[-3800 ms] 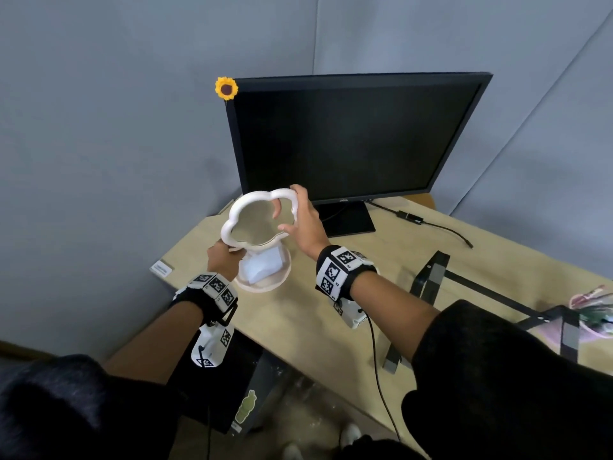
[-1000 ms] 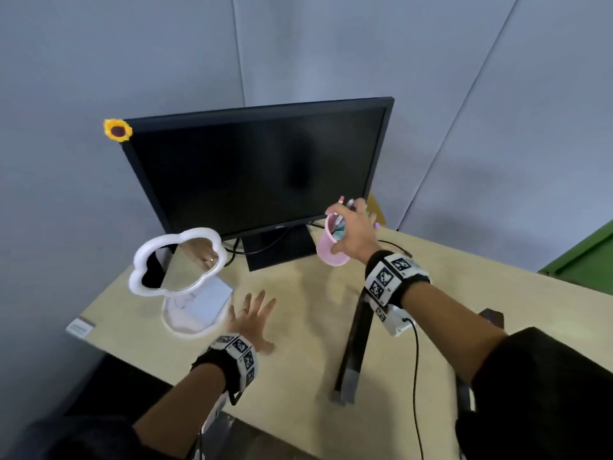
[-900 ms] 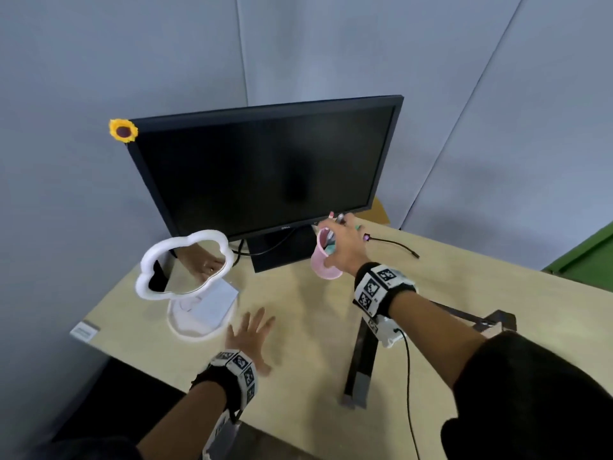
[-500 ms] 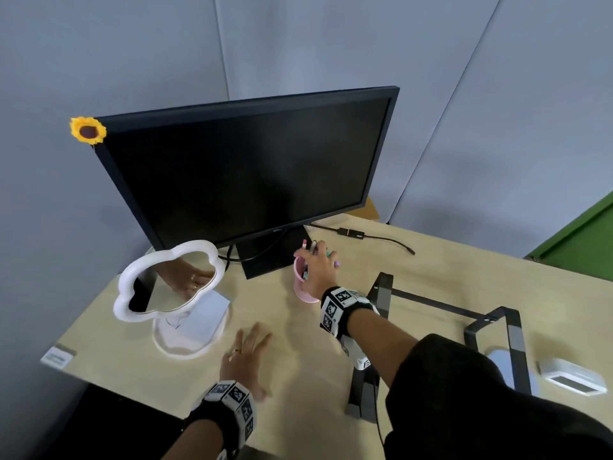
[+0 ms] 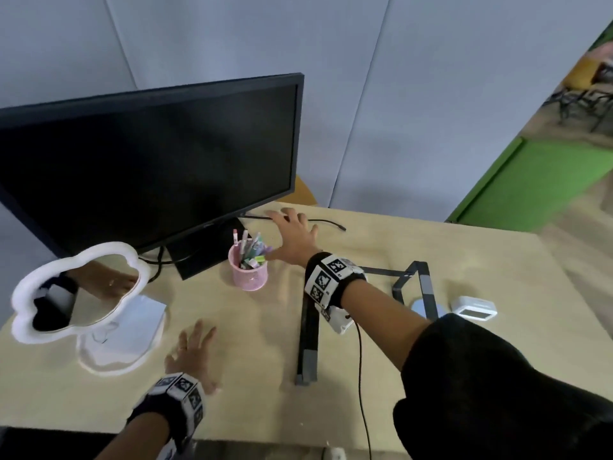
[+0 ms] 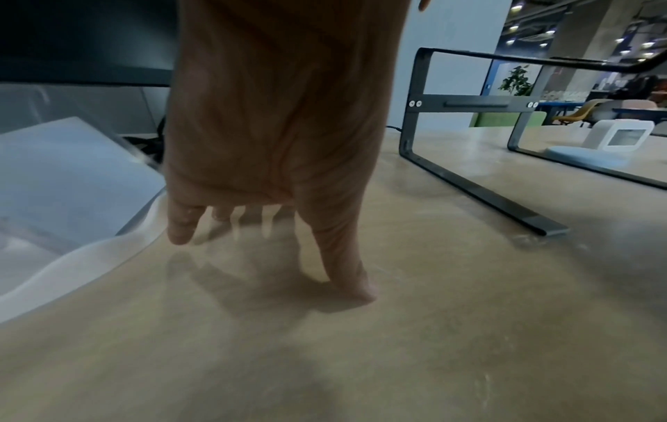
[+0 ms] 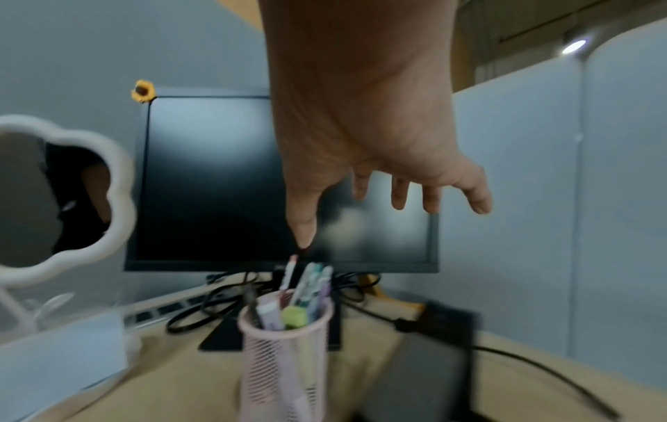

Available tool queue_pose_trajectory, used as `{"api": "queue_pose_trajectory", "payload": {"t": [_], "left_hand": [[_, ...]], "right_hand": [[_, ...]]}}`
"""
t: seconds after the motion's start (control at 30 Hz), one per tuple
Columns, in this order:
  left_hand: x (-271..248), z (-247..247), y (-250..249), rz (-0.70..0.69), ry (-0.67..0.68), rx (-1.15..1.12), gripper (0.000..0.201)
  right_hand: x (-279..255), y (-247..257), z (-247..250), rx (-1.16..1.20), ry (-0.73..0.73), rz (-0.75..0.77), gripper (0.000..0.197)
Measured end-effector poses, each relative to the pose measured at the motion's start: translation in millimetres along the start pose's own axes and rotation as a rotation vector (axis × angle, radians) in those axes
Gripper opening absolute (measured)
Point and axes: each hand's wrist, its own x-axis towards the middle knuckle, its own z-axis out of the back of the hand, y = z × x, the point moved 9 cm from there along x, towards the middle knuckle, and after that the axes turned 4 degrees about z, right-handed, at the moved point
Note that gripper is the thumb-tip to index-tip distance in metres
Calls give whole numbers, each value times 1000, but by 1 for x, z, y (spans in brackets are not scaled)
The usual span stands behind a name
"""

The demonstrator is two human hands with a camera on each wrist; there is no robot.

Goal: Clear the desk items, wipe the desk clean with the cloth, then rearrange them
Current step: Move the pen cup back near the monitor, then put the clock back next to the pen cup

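No brand name or writing can be read anywhere: the logo on the lower bezel of the black monitor [image 5: 149, 167] is too small and blurred, and the square black-and-white markers on both wristbands carry patterns, not words. A small yellow sunflower [image 7: 143, 90] sits on the monitor's top left corner in the right wrist view.

The tabletop [image 5: 252, 370] is pale, light-wood coloured, set in a corner of grey-blue partition panels; beyond its right edge a green panel and an open office floor show. The pink mesh pen cup [image 5: 248, 273] stands upright on the tabletop just in front of the monitor's base, filled with pens and markers. The right hand [image 5: 292, 237] hovers just beyond and right of the cup, fingers spread and straight, holding nothing; in the right wrist view its thumb tip hangs close above the pen tops, apart from them. The left hand [image 5: 192, 353] lies near the front edge, fingers spread, its fingertips on the wood, just right of the white cloud-shaped mirror [image 5: 76, 290]. The mirror's base holds a folded white cloth [image 5: 132, 323]. A dark metal stand [image 5: 411, 287] lies to the right, with a small white clock [image 5: 474, 308] and a pale blue pad beside it. A black cable [image 5: 325, 222] runs behind the right hand.
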Motion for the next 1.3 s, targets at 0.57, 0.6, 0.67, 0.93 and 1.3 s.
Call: {"api": "queue_pose_trajectory", "payload": {"t": [0.57, 0.6, 0.67, 0.93, 1.3], "left_hand": [[-4, 42, -139, -123, 28, 93, 109], [-4, 39, -145, -134, 52, 80, 110], [-7, 32, -155, -142, 98, 83, 111], [-15, 36, -177, 9, 60, 130, 56], [-42, 63, -188, 63, -33, 118, 55]], "right_hand": [[-185, -298, 97, -163, -179, -558, 62], [-193, -311, 91, -160, -164, -579, 62], [-207, -336, 78, -160, -130, -618, 64], [-237, -410, 42, -247, -48, -701, 59], [-243, -440, 24, -267, -39, -796, 26]]}}
